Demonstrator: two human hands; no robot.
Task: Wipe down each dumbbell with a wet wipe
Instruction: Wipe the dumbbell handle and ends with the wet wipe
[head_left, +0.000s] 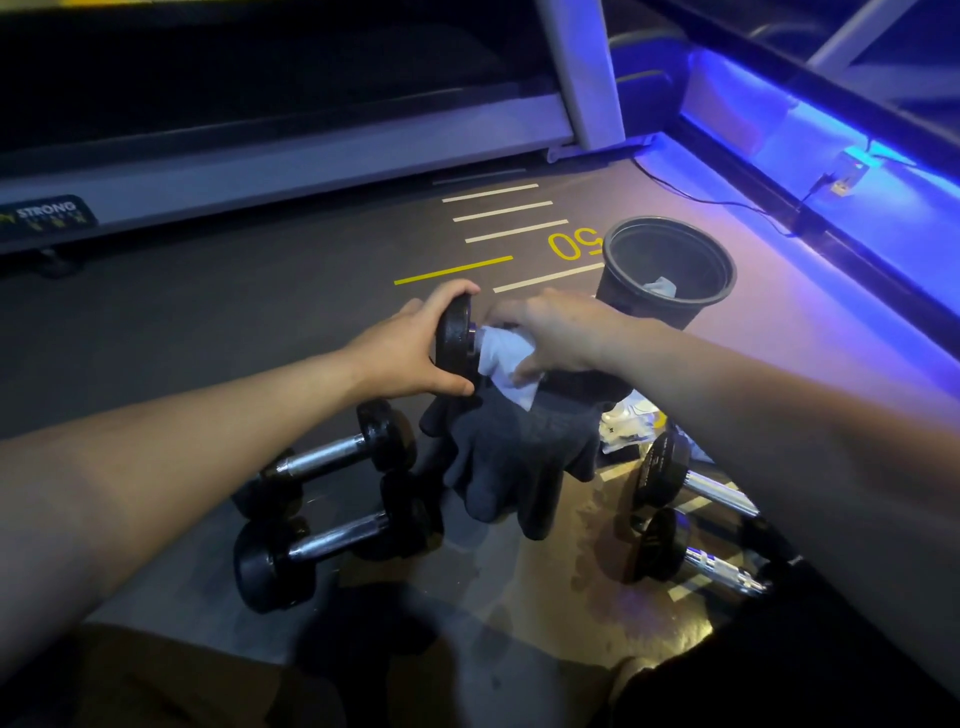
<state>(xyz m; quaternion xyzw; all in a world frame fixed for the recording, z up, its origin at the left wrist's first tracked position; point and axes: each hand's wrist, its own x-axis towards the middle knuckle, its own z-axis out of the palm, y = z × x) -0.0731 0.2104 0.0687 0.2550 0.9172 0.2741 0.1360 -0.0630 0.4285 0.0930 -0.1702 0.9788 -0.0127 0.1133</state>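
My left hand (410, 348) grips the near end of a black dumbbell (453, 343) held above the floor. My right hand (556, 332) holds a white wet wipe (506, 358) wrapped round that dumbbell's handle; its far end is hidden under this hand. Two black dumbbells with chrome handles lie on the floor at lower left, one (337, 457) behind the other (332, 543). Two more lie at lower right, one (691, 478) above the other (696, 556), partly hidden by my right arm.
A dark glove (514, 467) lies on the floor under the held dumbbell. A black bin (670, 270) with a used wipe inside stands to the right. A wipe packet (631, 421) lies by the glove. A treadmill base (291, 156) runs along the back.
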